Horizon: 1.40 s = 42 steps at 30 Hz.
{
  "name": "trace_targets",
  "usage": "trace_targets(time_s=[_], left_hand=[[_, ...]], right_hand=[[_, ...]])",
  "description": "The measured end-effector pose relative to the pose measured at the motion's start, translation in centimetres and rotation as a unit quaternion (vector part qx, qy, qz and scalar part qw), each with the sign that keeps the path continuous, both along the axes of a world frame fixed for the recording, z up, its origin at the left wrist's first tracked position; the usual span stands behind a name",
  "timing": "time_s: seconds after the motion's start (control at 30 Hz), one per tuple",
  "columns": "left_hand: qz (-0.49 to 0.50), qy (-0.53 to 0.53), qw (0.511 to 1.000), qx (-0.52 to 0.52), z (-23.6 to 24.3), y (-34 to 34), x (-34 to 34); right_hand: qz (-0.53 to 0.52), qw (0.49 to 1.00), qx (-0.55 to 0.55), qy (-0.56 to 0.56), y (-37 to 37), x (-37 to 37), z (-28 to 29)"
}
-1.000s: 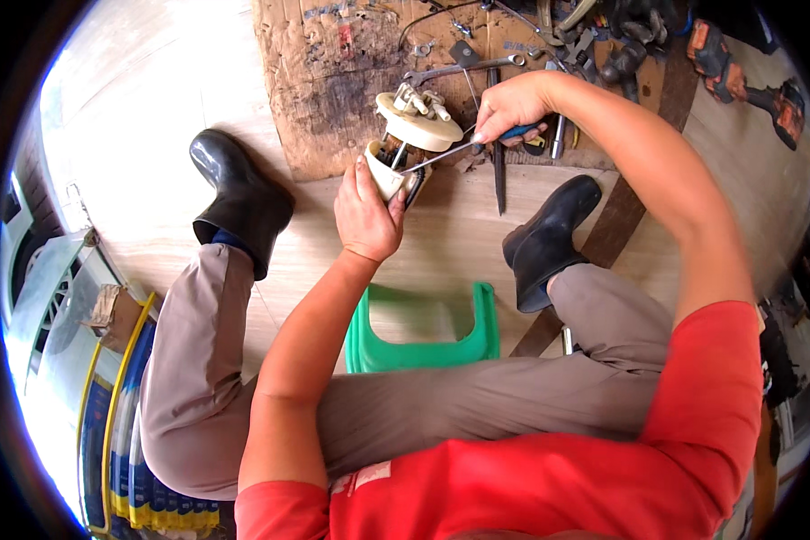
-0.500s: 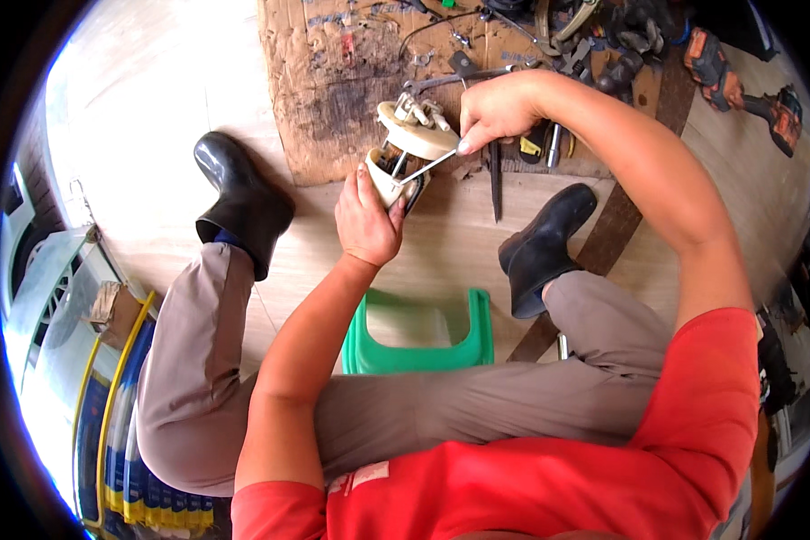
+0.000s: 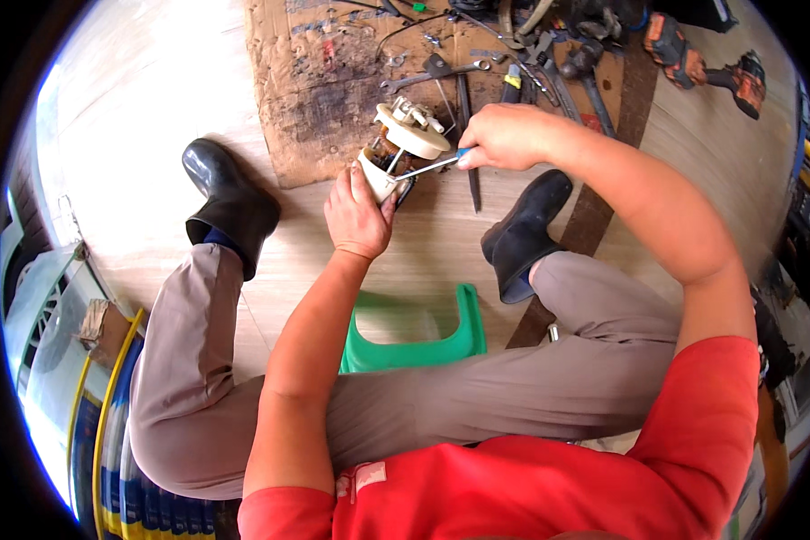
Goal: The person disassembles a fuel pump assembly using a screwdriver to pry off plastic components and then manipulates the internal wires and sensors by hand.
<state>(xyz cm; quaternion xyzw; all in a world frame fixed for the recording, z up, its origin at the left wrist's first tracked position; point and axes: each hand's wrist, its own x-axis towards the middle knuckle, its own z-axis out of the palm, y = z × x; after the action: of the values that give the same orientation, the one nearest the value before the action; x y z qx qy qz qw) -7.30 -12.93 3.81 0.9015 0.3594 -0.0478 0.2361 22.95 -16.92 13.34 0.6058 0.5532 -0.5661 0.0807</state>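
My left hand (image 3: 358, 216) is closed around the lower cup of a cream plastic fuel pump module (image 3: 380, 183), tilted above the floor. Its round flange (image 3: 414, 135) stands apart from the cup, joined by metal rods, with dark parts between them. Coming in from the right, my right hand (image 3: 506, 137) grips a screwdriver (image 3: 434, 167) by its blue handle, mostly hidden in the fist. The thin shaft reaches the cup's rim beside my left fingers; whether the tip is wedged in there I cannot tell.
Beyond my hands lies stained cardboard (image 3: 301, 117) with a combination wrench (image 3: 436, 77), a hammer (image 3: 589, 76), a dark pointed rod (image 3: 474, 184) and other tools. A cordless drill (image 3: 693, 63) sits far right. A green stool (image 3: 405, 357) is under my legs, between black boots (image 3: 229, 198).
The whole view has shifted a little. My right hand has turned slightly, exposing the blue handle's end and a flatter shaft. My left hand keeps its hold on the fuel pump module.
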Motion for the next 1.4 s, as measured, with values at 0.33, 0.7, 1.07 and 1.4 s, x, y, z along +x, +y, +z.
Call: trace_targets(time_s=[0.33, 0.7, 1.07, 1.4], left_hand=[[0.009, 0.03, 0.999, 0.022, -0.5, -0.8, -0.1], [0.014, 0.044, 0.998, 0.034, 0.2, -1.2, 0.2], [0.032, 0.09, 0.995, -0.029, 2.1, -0.4, 0.9], [0.05, 0.076, 0.995, -0.031, 2.4, -0.3, 1.4]], right_hand=[[-0.084, 0.99, -0.033, -0.111, -3.4, -5.3, 4.4], [-0.198, 0.964, -0.05, -0.173, -4.9, -10.7, 7.8], [-0.319, 0.922, -0.064, -0.21, -6.2, -15.5, 7.4], [-0.397, 0.89, -0.059, -0.216, -7.0, -17.4, 6.6]])
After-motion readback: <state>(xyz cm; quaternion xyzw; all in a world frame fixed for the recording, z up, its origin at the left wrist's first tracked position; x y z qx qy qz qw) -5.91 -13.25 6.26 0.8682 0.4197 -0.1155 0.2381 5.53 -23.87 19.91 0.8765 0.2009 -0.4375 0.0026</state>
